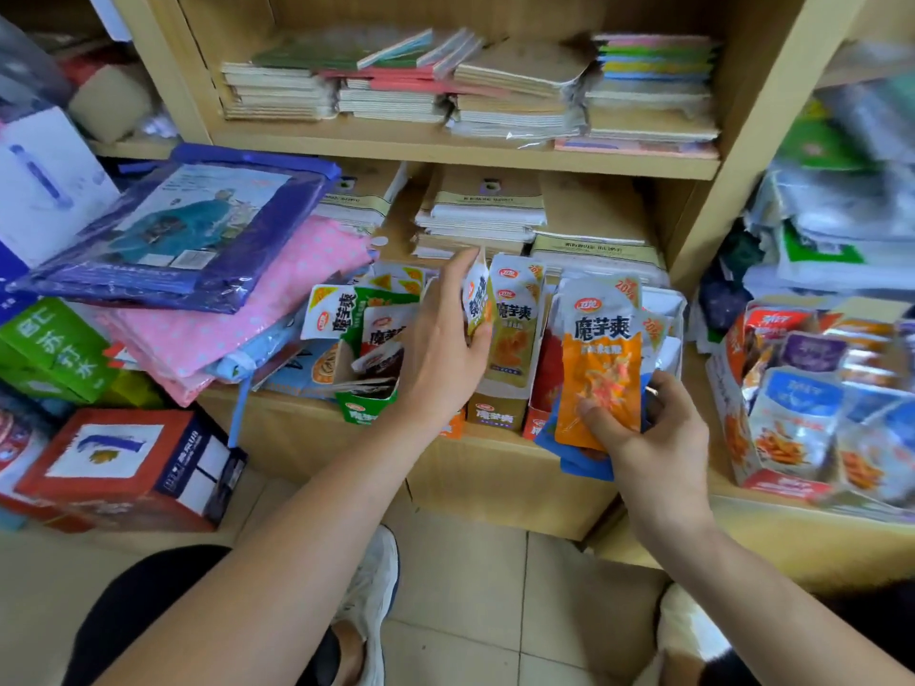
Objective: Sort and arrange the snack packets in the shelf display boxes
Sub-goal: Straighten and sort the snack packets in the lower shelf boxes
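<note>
Tiled floor (pixel 460 586) beneath wooden shelf (pixel 445 146) holding snack packets (pixel 515 319).

Small retail shop, stationery and snacks: a wooden shelf unit (pixel 465 156) carries stacked exercise books (pixel 520 96) on its upper board; open display boxes (pixel 495 412) of identical branded snack packets (pixel 515 319) stand along the lower shelf's front edge; bagged raincoats (pixel 173 230) and printed goods cartons (pixel 128 462) pile at the left; tiled floor (pixel 470 611) below.
</note>
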The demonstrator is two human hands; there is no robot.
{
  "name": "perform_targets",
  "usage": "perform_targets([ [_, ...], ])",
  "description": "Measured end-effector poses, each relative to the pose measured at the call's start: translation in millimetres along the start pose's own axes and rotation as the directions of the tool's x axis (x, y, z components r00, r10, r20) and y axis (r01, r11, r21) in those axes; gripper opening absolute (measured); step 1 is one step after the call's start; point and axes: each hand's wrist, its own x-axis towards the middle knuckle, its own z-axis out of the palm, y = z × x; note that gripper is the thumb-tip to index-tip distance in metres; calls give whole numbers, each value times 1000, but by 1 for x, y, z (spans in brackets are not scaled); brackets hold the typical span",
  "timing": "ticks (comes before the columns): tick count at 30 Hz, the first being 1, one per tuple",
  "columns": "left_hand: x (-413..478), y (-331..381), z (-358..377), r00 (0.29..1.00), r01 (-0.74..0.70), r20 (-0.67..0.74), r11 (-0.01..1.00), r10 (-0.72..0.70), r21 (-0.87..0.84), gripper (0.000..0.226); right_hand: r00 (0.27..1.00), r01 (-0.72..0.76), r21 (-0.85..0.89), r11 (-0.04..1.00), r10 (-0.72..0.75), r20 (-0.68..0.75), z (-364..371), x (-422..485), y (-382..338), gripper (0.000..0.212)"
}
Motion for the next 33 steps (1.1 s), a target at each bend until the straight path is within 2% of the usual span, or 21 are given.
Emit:
perform_targets([
  [1,0,-3,5,999,-26,33,993,22,117,71,1000,2,5,1000,-2,3,-2,1,0,28],
  [3,-1,-8,9,996,-10,89,952,-19,307,56,1000,4,15,1000,-4,9,-6,2,0,27],
  [5,-2,-9,7,992,29,97,906,-77,422,44,1000,0,17,1000,0,18,-8,3,0,26],
  [7,-6,-9,2,995,35,63,887,-72,460,38,999,-10,0,1000,10,30,-10,4,0,28],
  [13,-13,2,-14,999,18,37,965,-28,263,21,996,-71,39,997,69,55,-10,4,0,34],
  [16,-20,13,-14,990,73,121,997,-71,-19,18,992,-92,67,994,86,93,-8,3,-1,29],
  [18,-25,23,-13,955,204,258,954,-145,-219,29,984,-117,89,989,103,142,-7,3,0,30],
  [21,-29,37,-11,872,420,430,811,-235,-408,66,974,-116,86,990,96,204,-3,1,3,32],
  [23,-27,41,-8,852,481,439,758,-285,-441,71,969,-109,66,992,91,231,-2,1,7,35],
  [28,-23,27,-1,897,370,355,886,-262,-279,50,958,-84,6,996,79,275,1,2,9,57],
  [30,-23,24,-3,905,385,324,854,-276,-350,41,958,-113,42,993,98,270,2,1,8,59],
  [33,-19,22,-14,905,425,233,778,-355,-464,37,948,-190,137,972,145,282,4,2,7,48],
])
